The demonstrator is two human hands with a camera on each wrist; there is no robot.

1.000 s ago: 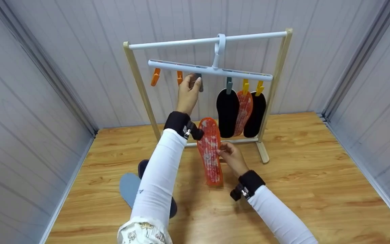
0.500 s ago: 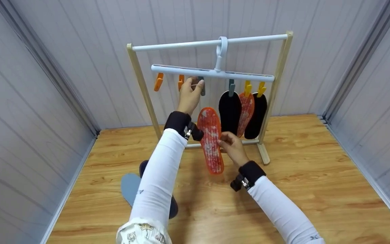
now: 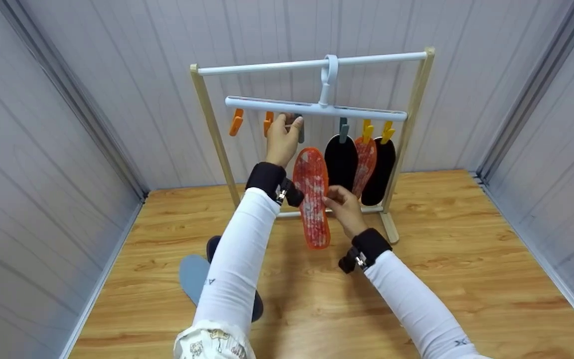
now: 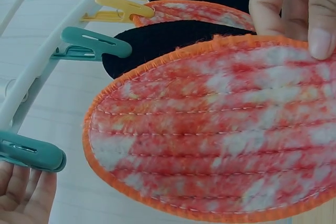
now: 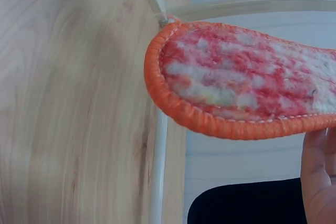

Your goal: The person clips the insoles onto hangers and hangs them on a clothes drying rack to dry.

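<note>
The held insole [image 3: 311, 195] sat at frame centre, left of three hung insoles [image 3: 361, 167]. Two more [image 3: 193, 276] lay on the floor (lower left).

Orange insole [image 4: 220, 129] beside teal clip [image 4: 31, 153]

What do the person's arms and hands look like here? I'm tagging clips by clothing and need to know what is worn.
Both arms wear long white sleeves, the left sleeve with a small dark mark, the right sleeve with one near the elbow. Each wrist carries a black wristband with a small black and metal fitting clipped on. The left hand and right hand are bare, without gloves. A patterned hem shows by the left shoulder.
</note>
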